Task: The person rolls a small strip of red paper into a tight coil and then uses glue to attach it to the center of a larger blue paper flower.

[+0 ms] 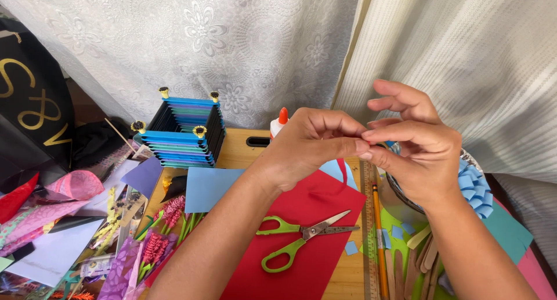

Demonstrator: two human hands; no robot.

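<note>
- Blue paper scrap point(387, 144), barely visible, pinched between both hands above the red sheet point(301, 242).
- Left hand point(310, 146), right hand point(415, 152): fingertips closed together.
- Step, judged: fine folding; next needs steady pressure.

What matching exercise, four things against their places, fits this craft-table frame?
Things:
1. scissors
2. glue bottle
3. pencil
4. stacked-stick box

Places:
A. along the ruler, right of the red sheet
B. far left of the table, by the curtain
C. open on the red sheet
D. upright behind the left hand

Pairs: 1-C, 2-D, 3-A, 4-B
</note>
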